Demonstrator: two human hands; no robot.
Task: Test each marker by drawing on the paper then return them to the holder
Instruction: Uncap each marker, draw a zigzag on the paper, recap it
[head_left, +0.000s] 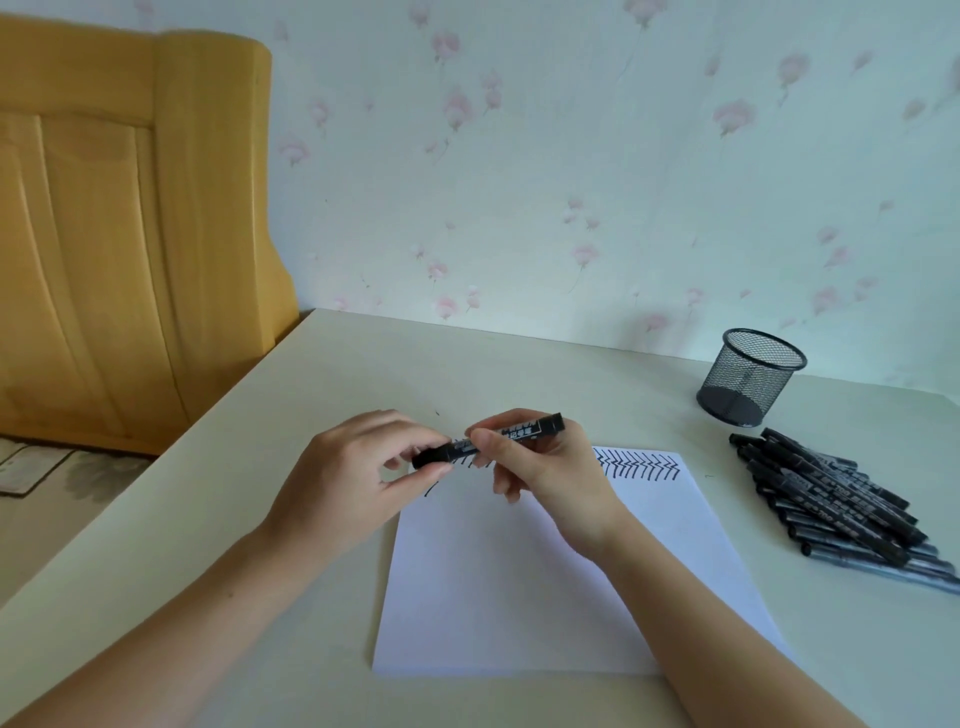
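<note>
A black marker (524, 430) is held level above the top of the white paper (519, 587). My right hand (545, 467) grips its barrel. My left hand (358, 467) pinches the cap end of the same marker (434, 455) between thumb and fingers. Rows of short black strokes (639, 464) run along the paper's top edge, partly hidden behind my hands. The black mesh holder (750, 376) stands at the back right with nothing visible inside. A pile of several black markers (836, 501) lies to the right of the paper, in front of the holder.
The cream table (260, 519) meets a flowered wall (571, 182) at the back. A yellow wooden headboard (119, 234) stands beyond the table's left edge.
</note>
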